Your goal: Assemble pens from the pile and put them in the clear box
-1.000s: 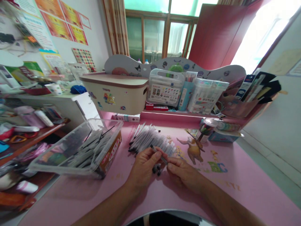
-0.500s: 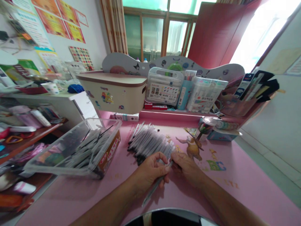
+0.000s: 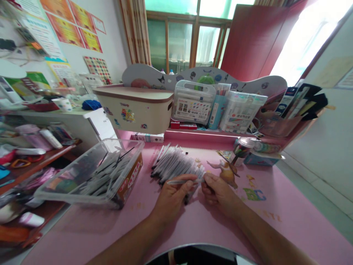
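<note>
A clear pen (image 3: 179, 182) lies nearly level across the fingers of my left hand (image 3: 175, 193), which is closed around it. Its right end reaches the fingertips of my right hand (image 3: 217, 191), closed in a pinch there; whether a cap sits in that pinch is hidden. Just behind both hands, a spread pile of clear pens with black ends (image 3: 176, 162) covers part of the pink desk (image 3: 198, 228). Below my left fingers, a black pen end (image 3: 186, 200) pokes out.
On the left stands a clear plastic box (image 3: 74, 200) of loose pens. A cream storage bin (image 3: 138, 114), a marker case (image 3: 193, 101) and a second marker pack (image 3: 239, 112) line the back shelf. A jar of pens (image 3: 241, 150) stands at the right rear.
The pen, slanting down toward me below my hands before, has swung up to lie level across my left hand. My right hand stays at its right end.
</note>
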Available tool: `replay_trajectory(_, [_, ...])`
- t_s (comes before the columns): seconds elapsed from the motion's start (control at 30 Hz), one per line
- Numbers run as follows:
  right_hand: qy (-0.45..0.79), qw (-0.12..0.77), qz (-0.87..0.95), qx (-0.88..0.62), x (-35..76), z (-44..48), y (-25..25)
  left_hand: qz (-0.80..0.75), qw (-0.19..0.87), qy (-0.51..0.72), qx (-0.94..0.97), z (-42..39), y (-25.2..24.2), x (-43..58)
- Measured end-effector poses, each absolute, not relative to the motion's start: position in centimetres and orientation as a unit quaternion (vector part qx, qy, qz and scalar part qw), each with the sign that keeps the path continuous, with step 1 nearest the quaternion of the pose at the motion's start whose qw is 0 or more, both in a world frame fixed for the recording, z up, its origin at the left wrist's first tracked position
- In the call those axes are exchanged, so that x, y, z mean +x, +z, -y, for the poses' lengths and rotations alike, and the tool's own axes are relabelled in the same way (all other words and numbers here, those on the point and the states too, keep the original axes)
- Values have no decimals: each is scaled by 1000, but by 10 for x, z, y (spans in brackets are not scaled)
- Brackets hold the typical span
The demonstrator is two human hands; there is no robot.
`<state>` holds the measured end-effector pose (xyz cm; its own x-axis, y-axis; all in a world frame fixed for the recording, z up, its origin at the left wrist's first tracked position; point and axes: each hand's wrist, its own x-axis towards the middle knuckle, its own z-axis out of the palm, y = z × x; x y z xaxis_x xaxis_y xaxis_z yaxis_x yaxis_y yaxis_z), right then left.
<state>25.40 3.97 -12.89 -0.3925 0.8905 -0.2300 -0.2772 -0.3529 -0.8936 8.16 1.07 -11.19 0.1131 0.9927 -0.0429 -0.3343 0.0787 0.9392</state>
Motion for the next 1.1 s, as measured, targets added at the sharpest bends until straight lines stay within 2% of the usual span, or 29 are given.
replay_trajectory(0.13, [724, 415, 431, -343, 253, -36, -129, -402, 621, 552, 385, -16, -109, 83])
replay_trajectory(0.33, [673, 407, 478, -393, 253, -37, -138, -400, 645, 536, 369, -16, -120, 85])
replay_trajectory(0.5, [698, 408, 458, -369, 253, -36, -135, -412, 640, 534, 369, -15, -123, 84])
replay_trajectory(0.67, [645, 405, 493, -421, 253, -38, -138, -421, 623, 546, 369, -16, -118, 83])
replay_trajectory(0.87, [701, 420, 450, -362, 253, -38, -136, -414, 628, 554, 358, -16, -115, 82])
replay_trajectory(1.1, [676, 408, 465, -400, 253, -39, -137, -418, 623, 559, 354, -15, -116, 84])
